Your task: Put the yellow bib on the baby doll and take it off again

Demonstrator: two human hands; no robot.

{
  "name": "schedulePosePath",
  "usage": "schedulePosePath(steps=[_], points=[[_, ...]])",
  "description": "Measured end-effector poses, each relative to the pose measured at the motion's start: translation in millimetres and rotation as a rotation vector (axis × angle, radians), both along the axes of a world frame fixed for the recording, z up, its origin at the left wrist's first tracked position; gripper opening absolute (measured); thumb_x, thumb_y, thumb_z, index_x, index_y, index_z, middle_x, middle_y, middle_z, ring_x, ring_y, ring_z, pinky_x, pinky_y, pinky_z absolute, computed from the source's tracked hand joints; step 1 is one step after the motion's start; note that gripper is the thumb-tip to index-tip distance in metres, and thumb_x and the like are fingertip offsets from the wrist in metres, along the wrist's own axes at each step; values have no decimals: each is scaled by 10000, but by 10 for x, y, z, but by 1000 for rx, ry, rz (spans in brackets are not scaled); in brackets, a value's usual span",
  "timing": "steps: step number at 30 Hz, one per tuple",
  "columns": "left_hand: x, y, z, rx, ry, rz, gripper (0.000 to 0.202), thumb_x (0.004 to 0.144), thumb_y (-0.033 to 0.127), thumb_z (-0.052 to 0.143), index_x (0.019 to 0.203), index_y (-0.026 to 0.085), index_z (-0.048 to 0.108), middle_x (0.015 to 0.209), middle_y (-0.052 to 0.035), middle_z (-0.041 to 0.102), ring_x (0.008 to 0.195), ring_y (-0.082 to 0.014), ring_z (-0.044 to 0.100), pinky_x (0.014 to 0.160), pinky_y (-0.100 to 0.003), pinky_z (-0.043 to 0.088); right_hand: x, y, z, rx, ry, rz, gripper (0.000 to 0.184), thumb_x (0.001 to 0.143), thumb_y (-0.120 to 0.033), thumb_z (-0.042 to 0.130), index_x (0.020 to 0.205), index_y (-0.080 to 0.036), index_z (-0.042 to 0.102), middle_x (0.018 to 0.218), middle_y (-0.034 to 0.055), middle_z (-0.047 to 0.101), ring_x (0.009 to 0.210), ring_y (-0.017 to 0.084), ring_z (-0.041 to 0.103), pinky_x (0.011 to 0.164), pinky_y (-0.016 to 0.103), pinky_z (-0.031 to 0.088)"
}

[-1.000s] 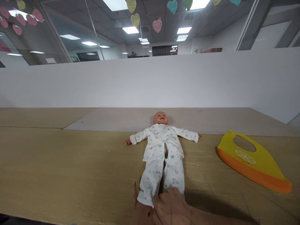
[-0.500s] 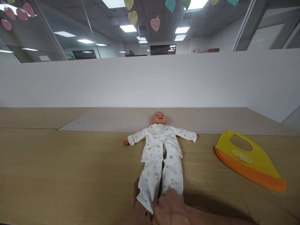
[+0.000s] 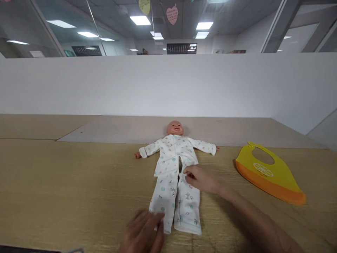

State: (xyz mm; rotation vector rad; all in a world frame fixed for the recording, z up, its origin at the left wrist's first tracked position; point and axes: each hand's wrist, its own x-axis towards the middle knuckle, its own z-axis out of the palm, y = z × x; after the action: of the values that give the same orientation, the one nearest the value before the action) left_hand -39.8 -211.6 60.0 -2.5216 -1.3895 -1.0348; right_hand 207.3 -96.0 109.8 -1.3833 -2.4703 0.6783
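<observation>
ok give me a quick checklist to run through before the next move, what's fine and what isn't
1. Doll on its back, face up: ok.
2. Sleeves on both arms, arms spread: ok.
3. Shirt front closed down to the hem: not ok, it parts near the bottom.
4. Left hand gripping the trousers near a cuff: cannot tell, blurred.
5. Right hand gripping the cloth at the upper trouser leg: cannot tell.
6. Bib apart from the doll: ok, off to the right.

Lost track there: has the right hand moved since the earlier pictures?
Yes: the right hand has moved from the trouser cuffs up the doll, toward the wall.
</observation>
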Motion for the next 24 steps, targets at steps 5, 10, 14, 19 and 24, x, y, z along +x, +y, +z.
schedulePosePath(steps=[5,10,14,19,24], points=[[491,859,544,-19,268,44,485,848,65,400,1275,240,548,1063,-99,637,892,-223,622,750,-356,530,-203,-148,-107,158,13,68,391,834,-180,441,1193,-81,560,1257,170,547,1202,239,484,1014,373,396],[855,1412,687,6,530,-9,495,891,130,434,1344,326,461,1194,-125,538,1039,-272,542,807,-394,468,-249,-190,-208,241,-17,78,577,842,-229,444,1374,-13,384,1462,223,312,1402,280,219,1141,446,281],[944,1626,661,-5,650,-153,205,890,191,500,1018,222,657,1114,-94,581,1051,-258,510,840,-375,435,-255,-172,-318,299,-100,-6,613,840,-222,450,1384,41,352,1484,270,235,1427,336,113,1161,489,222],[887,1822,669,33,644,-182,155,877,151,508,932,169,652,1015,-78,614,985,-232,518,807,-354,426,-319,-194,-363,279,-129,-80,689,848,-237,456,1424,78,245,1495,297,180,1419,378,108,1147,522,232],[858,1891,745,-16,472,-203,198,866,107,471,918,174,650,965,-63,617,904,-197,528,758,-319,442,-383,-39,-418,297,39,-209,687,920,-390,387,1438,28,214,1488,270,239,1410,339,195,1114,525,287]])
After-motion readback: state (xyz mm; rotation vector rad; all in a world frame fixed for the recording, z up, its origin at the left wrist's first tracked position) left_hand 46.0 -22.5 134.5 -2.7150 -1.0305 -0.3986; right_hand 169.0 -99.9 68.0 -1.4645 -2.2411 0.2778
